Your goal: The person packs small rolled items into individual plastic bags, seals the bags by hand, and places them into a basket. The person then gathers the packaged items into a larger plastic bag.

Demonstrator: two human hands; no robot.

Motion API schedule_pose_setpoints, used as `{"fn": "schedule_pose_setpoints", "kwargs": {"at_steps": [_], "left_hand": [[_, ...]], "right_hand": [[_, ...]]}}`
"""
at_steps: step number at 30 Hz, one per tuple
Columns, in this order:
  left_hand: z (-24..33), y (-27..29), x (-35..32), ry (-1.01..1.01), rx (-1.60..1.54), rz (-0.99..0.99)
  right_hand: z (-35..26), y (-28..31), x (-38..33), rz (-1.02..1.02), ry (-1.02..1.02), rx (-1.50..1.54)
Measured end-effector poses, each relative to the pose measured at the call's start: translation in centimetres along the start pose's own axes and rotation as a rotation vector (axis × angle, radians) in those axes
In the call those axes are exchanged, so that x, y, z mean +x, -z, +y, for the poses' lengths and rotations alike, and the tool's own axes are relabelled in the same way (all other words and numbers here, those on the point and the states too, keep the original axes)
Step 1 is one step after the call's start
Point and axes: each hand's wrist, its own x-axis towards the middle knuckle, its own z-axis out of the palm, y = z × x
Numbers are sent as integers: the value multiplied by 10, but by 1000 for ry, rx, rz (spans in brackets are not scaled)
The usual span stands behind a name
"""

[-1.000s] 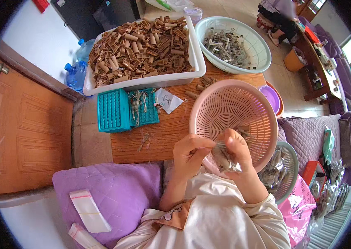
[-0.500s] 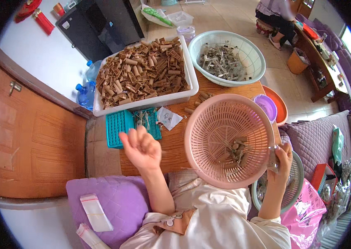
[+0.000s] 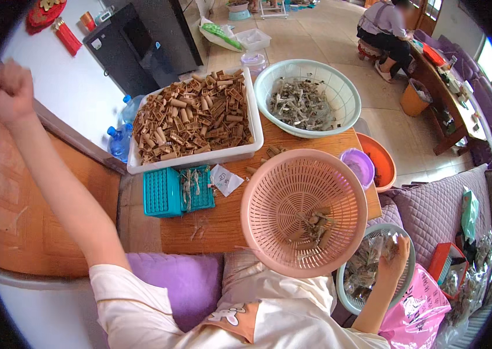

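Perforated pink plastic basket (image 3: 304,209) on matt wooden table (image 3: 222,224)

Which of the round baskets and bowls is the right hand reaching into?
The grey-green basket low at the person's right, full of clear packets. The right hand rests inside it; the pink basket and pale green bowl sit untouched.

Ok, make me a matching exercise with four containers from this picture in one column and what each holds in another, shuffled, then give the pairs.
Containers:
1. white tray
2. pink basket
3. pale green bowl
4. teal crate

Contents:
A. a few brown pieces near the middle
B. a heap of greyish, silvery bits
C. a full load of brown tube-like rolls
D. a small bundle of pale strands lying on top

Pairs: 1-C, 2-A, 3-B, 4-D
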Motion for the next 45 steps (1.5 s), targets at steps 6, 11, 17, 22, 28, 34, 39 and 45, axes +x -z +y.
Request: {"fn": "schedule_pose_setpoints", "kwargs": {"at_steps": [6, 11, 17, 22, 28, 34, 39, 45], "left_hand": [[-75, 22, -206, 667, 594, 958], [-24, 76, -322, 1736, 1114, 1185], [-14, 107, -258, 2128, 1521, 675], [-36, 109, -179, 1970, 1544, 679], [-163, 116, -67, 1196, 1467, 475], [-265, -40, 6, 716, 867, 667], [-295, -138, -53, 357, 717, 634], [-328, -213, -145, 537, 756, 766]], "right_hand": [[3, 55, 12, 55, -17, -54], [-2, 39, 14, -1, 4, -201], [-18, 43, 18, -429, 113, -1336], [-53, 25, -19, -553, 559, -1905], [-87, -69, -64, -1099, 219, -155], [-86, -141, -97, -1614, -437, 434], [-78, -131, -112, -1609, -371, 478], [-72, -153, -114, -1744, -346, 452]]}}
